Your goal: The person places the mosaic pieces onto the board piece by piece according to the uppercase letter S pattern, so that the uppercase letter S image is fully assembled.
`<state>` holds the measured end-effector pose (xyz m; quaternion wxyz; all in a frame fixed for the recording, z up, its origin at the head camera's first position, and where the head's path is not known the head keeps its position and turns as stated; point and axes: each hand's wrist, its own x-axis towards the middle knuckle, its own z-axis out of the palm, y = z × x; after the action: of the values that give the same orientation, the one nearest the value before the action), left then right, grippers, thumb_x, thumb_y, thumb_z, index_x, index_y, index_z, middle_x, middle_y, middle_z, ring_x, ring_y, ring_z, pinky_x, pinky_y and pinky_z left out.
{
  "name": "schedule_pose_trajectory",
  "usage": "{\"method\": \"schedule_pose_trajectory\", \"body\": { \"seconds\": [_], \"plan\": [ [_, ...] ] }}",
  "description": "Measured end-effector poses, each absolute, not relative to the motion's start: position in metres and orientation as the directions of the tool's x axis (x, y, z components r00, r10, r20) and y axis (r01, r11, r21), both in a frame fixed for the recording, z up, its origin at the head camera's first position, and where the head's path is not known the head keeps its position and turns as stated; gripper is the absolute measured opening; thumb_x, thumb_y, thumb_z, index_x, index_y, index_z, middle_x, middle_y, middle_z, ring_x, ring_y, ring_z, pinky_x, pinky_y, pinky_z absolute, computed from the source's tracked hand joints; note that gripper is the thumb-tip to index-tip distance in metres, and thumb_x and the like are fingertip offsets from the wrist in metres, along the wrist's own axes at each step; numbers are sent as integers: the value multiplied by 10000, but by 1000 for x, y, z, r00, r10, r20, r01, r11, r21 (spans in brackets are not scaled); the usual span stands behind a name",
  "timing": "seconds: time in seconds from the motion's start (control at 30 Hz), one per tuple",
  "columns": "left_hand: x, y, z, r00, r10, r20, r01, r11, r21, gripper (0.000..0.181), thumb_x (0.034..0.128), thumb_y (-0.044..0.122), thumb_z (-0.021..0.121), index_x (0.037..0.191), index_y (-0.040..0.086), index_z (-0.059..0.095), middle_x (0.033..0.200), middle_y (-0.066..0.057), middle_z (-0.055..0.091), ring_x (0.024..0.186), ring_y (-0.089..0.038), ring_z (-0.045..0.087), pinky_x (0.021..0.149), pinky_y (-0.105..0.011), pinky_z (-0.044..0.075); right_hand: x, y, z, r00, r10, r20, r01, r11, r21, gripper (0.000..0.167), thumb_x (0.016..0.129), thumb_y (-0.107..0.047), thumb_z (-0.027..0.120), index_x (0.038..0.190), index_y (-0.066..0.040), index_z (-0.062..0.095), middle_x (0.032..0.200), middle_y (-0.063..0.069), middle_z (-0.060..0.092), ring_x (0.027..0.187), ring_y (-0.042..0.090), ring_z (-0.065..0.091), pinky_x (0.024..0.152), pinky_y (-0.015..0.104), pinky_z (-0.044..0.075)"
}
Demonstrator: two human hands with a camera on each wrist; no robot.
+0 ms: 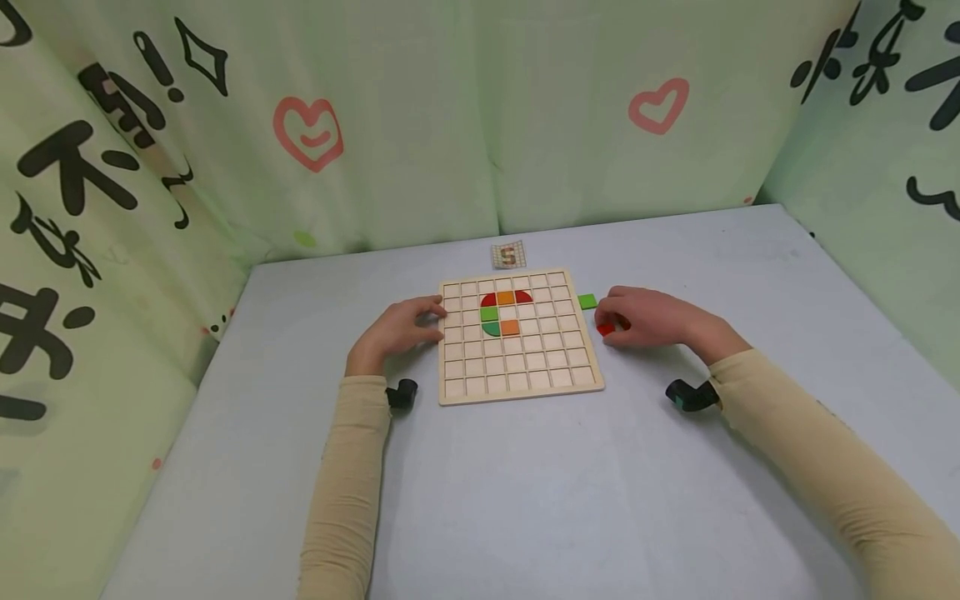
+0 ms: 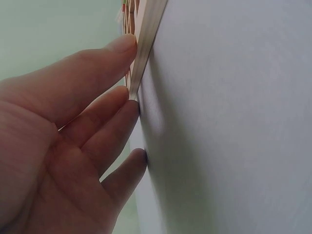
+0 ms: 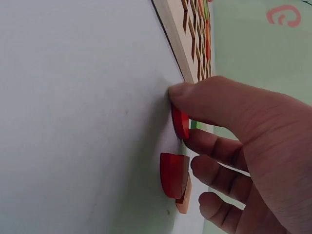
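Note:
A wooden grid board [image 1: 521, 335] lies on the table with red, orange and green pieces in several of its cells. My left hand [image 1: 402, 327] touches the board's left edge with thumb and fingertips; in the left wrist view the fingers [image 2: 114, 126] are nearly straight against its side. To the right of the board, my right hand [image 1: 651, 318] pinches a red piece [image 3: 180, 122] between thumb and index finger, low over the table. Another red piece [image 3: 172, 174] and an orange one [image 3: 184, 195] lie under the other fingers. A green square [image 1: 587, 301] is by the board's right edge.
Behind the board lies a small patterned card [image 1: 508, 255]. The white table [image 1: 480, 500] is bordered at the back and sides by a pale green curtain [image 1: 420, 125] with hearts and dark lettering. Black wrist cameras sit at both sleeves.

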<state>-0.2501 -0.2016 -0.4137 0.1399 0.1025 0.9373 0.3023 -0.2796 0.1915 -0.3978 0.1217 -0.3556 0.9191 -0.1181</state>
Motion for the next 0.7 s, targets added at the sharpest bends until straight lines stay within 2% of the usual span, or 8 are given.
{"method": "schedule_pose_trajectory", "body": {
  "seconds": [0.2,0.47,0.57,0.7],
  "plan": [
    [-250,-203,-414,-940,280,-196,114,797,593,399,886,154,710,1267,77,624,1531,-31,406,1437,-250,300,1166,-395,261,-280,193,-395,-745,-648,-155,-581,746,-325,184,876,-120,690,1051,-67,678,924,43,558,837,203,509,731,344,467],
    [-250,-203,-415,-940,276,-200,106,796,596,401,886,158,712,1268,77,622,1535,-33,400,1439,-255,295,1166,-400,260,-284,195,-396,-740,-655,-155,-586,740,-331,188,876,-111,690,1059,-70,688,932,51,566,831,200,504,722,340,467],
    [-249,-202,-414,-941,274,-200,105,796,596,401,884,154,715,1266,77,623,1535,-27,400,1439,-250,297,1166,-397,261,-285,190,-392,-743,-649,-162,-560,736,-380,202,884,-114,680,1080,-65,684,981,74,563,828,207,520,667,312,495],
    [-249,-202,-413,-942,270,-201,100,794,599,400,881,148,718,1264,80,626,1536,-18,399,1438,-243,298,1166,-393,260,-285,176,-388,-734,-657,-171,-533,714,-454,222,897,-134,663,1112,-77,677,1076,87,553,917,236,539,534,308,525]
  ]
}}
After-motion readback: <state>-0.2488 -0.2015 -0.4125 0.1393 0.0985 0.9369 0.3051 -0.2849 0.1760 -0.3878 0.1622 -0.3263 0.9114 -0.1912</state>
